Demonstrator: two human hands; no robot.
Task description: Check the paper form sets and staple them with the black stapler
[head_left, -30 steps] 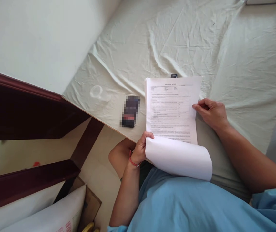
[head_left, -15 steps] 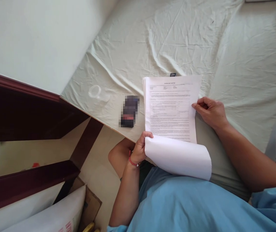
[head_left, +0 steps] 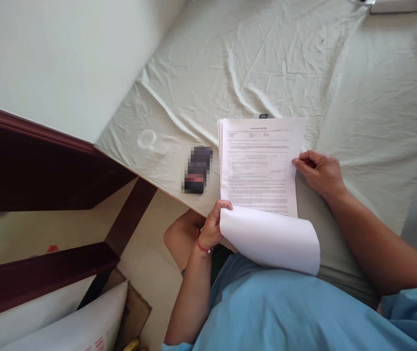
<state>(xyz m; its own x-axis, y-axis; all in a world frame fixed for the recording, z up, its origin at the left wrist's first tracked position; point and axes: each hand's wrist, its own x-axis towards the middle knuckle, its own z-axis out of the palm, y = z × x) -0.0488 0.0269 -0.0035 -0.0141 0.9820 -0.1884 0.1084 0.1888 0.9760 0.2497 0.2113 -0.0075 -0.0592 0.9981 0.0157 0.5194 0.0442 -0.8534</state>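
Note:
A stack of printed paper sheets [head_left: 259, 168] lies before me on the cloth-covered surface, its top page full of small text and a table. Its front part is covered by a turned-over sheet [head_left: 272, 239], blank side up, that curls toward my blue shirt. My left hand [head_left: 212, 225], with a red bracelet at the wrist, grips the papers at their lower left corner, thumb on top. At the right edge of the printed page, my right hand [head_left: 318, 170] pinches the paper's edge between thumb and finger, the other fingers curled in.
A dark pixelated object [head_left: 197, 170] lies left of the papers, near a clear plastic container [head_left: 148, 140]. Behind the stack a small black item [head_left: 263, 116] peeks out. Dark red wooden furniture [head_left: 47, 165] borders the left side, with a white sack [head_left: 102, 314] below.
The view has shifted slightly, so everything sits a little lower, and more of a pale object shows at the top right. Both hands keep their hold on the papers.

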